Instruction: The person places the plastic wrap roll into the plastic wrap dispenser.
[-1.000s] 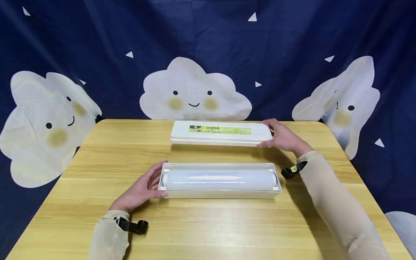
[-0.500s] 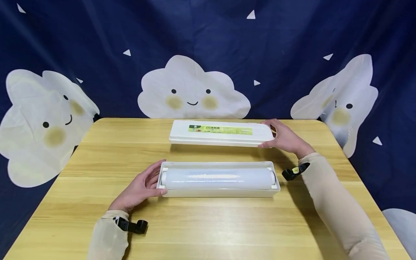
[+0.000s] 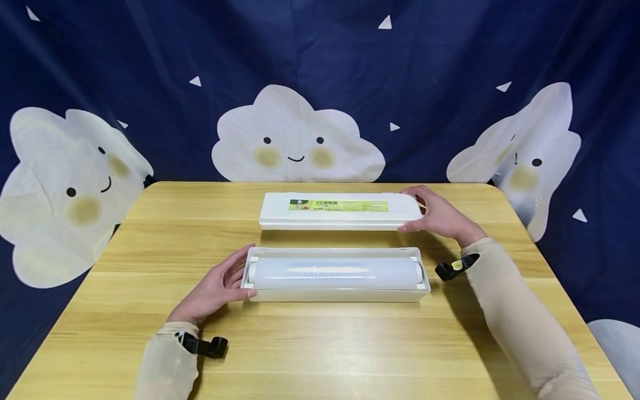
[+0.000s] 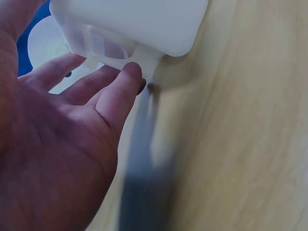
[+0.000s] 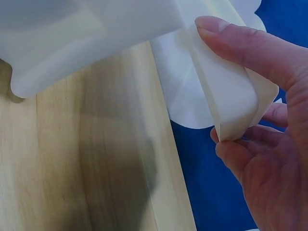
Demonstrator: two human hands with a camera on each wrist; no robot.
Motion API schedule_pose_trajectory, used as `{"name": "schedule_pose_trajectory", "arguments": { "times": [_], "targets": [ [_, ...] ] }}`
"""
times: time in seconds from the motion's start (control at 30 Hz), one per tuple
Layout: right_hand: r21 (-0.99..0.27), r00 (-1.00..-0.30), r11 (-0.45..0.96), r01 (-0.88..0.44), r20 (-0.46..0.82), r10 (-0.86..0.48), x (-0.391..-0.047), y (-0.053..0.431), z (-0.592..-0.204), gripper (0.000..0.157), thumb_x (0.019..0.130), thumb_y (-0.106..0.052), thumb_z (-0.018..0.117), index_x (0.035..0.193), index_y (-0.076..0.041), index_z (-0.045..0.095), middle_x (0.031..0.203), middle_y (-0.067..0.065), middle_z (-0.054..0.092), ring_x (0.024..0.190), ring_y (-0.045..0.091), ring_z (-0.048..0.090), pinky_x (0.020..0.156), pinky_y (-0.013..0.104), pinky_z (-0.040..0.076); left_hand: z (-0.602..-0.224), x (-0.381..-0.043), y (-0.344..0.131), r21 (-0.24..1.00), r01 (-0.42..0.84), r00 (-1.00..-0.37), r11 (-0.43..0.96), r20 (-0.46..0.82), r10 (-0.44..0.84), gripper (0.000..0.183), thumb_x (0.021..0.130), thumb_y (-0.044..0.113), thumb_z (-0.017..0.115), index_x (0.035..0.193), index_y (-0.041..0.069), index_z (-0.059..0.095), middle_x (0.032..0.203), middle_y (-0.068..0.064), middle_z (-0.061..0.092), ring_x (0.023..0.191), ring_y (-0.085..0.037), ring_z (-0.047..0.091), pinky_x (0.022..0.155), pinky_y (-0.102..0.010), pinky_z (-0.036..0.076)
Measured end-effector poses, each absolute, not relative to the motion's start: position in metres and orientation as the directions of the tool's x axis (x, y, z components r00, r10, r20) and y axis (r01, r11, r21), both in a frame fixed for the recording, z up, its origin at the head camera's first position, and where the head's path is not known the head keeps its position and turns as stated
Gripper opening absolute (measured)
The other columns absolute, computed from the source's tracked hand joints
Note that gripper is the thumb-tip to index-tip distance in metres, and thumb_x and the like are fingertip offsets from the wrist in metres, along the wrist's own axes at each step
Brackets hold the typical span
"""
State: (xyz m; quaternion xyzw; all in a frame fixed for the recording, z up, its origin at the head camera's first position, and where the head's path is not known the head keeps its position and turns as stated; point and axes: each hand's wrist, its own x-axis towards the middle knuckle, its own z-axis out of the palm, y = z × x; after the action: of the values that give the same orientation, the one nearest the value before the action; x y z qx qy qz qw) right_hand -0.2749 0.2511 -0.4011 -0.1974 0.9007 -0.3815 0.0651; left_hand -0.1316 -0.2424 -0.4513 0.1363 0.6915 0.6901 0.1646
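A long white box (image 3: 345, 296) rests on the table in the head view, its open top showing a roll of cling film (image 3: 335, 273). My left hand (image 3: 217, 289) holds the box's left end, thumb at the near corner and fingers around the far side. In the left wrist view the fingers (image 4: 122, 94) touch the box end (image 4: 134, 21). Behind the box, the white lid (image 3: 325, 224) with a green label (image 3: 340, 205) hangs above the table. My right hand (image 3: 442, 216) grips its right end. The right wrist view shows the lid (image 5: 228, 94) between thumb and fingers.
The wooden table (image 3: 320, 350) has its far edge just behind the lid. A dark blue curtain (image 3: 425, 55) with smiling clouds hangs beyond it. Both wrists wear black camera straps (image 3: 202, 345) over beige sleeves.
The lid has dipped slightly and levelled out, coming a little nearer the box, with my right hand moving along. The left hand still holds the box in place.
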Motion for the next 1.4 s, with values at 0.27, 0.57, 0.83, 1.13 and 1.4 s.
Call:
{"name": "schedule_pose_trajectory", "arguments": {
  "times": [0.27, 0.57, 0.83, 1.13, 1.4],
  "targets": [
    [-0.743, -0.919, 0.600, -0.295, 0.048, -0.392, -0.266, 0.254, -0.399, 0.086, 0.066, -0.023, 0.094, 0.135, -0.001, 0.047, 0.130, 0.013, 0.048, 0.111, 0.028, 0.049, 0.093, 0.036, 0.043, -0.453, -0.133, -0.242, 0.999, -0.037, -0.903, 0.023, -0.043, 0.428, 0.098, 0.080, -0.005, 0.078, 0.157, 0.006, 0.018, 0.155, -0.021, 0.026, 0.134, -0.018, 0.041, 0.104, -0.029, 0.040],
    [-0.756, -0.926, 0.588, -0.288, 0.064, -0.372, -0.257, 0.255, -0.397, 0.084, 0.065, -0.021, 0.094, 0.132, -0.001, 0.049, 0.130, 0.012, 0.048, 0.108, 0.029, 0.051, 0.085, 0.024, 0.044, -0.453, -0.133, -0.240, 0.998, -0.051, -0.893, 0.031, -0.059, 0.447, 0.097, 0.081, -0.003, 0.077, 0.157, 0.010, 0.018, 0.154, -0.020, 0.027, 0.136, -0.020, 0.039, 0.105, -0.028, 0.040],
    [-0.727, -0.922, 0.616, -0.304, 0.060, -0.383, -0.251, 0.254, -0.388, 0.082, 0.064, -0.025, 0.095, 0.131, -0.005, 0.051, 0.128, 0.008, 0.050, 0.108, 0.025, 0.051, 0.088, 0.027, 0.042, -0.453, -0.133, -0.241, 0.997, -0.069, -0.896, 0.036, -0.078, 0.438, 0.097, 0.081, -0.003, 0.077, 0.156, 0.010, 0.017, 0.155, -0.018, 0.026, 0.137, -0.019, 0.038, 0.105, -0.026, 0.040],
    [-0.758, -0.923, 0.585, -0.289, 0.058, -0.380, -0.238, 0.249, -0.383, 0.083, 0.064, -0.018, 0.095, 0.134, -0.007, 0.050, 0.130, 0.007, 0.047, 0.110, 0.024, 0.051, 0.087, 0.019, 0.043, -0.453, -0.133, -0.242, 0.997, -0.056, -0.895, 0.046, -0.071, 0.440, 0.097, 0.082, -0.002, 0.077, 0.157, 0.009, 0.015, 0.155, -0.018, 0.026, 0.137, -0.020, 0.037, 0.105, -0.026, 0.039],
    [-0.762, -0.916, 0.566, -0.313, 0.085, -0.392, -0.231, 0.246, -0.378, 0.082, 0.064, -0.016, 0.095, 0.133, -0.006, 0.051, 0.131, 0.007, 0.047, 0.112, 0.022, 0.049, 0.089, 0.015, 0.040, -0.453, -0.133, -0.244, 0.997, -0.060, -0.898, 0.055, -0.078, 0.434, 0.097, 0.082, -0.001, 0.077, 0.157, 0.010, 0.015, 0.156, -0.018, 0.024, 0.139, -0.024, 0.033, 0.106, -0.025, 0.038]
  ]
}}
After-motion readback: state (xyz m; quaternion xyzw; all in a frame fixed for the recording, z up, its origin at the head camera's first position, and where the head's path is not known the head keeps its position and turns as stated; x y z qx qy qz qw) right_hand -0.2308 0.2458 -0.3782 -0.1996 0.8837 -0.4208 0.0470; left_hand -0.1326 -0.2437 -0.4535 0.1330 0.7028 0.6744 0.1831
